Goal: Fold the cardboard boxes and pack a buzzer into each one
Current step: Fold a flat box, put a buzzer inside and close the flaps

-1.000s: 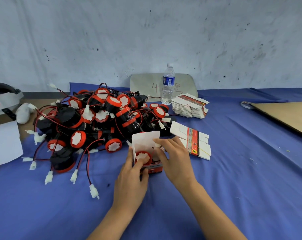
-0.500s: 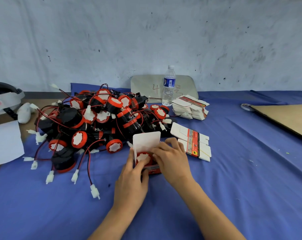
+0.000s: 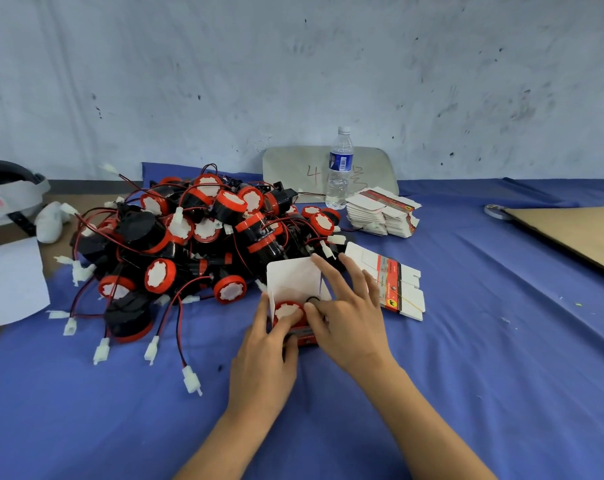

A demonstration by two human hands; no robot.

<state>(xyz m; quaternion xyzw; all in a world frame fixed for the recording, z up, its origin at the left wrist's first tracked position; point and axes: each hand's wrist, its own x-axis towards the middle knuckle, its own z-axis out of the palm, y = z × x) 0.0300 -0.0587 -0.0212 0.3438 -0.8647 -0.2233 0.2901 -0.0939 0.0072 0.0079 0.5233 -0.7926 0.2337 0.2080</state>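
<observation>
Centre frame: the right hand [image 3: 350,315] has opened, fingers straight beside the box [image 3: 291,277] flap. The left hand [image 3: 264,363] grips the box, thumb pressing the buzzer [image 3: 286,311] in. Flap closing likely next.

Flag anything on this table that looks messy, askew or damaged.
The buzzer pile is a tangled heap, white connectors trailing out over the blue cloth. The far stack of flat boxes sits skewed. No damage shows.
</observation>
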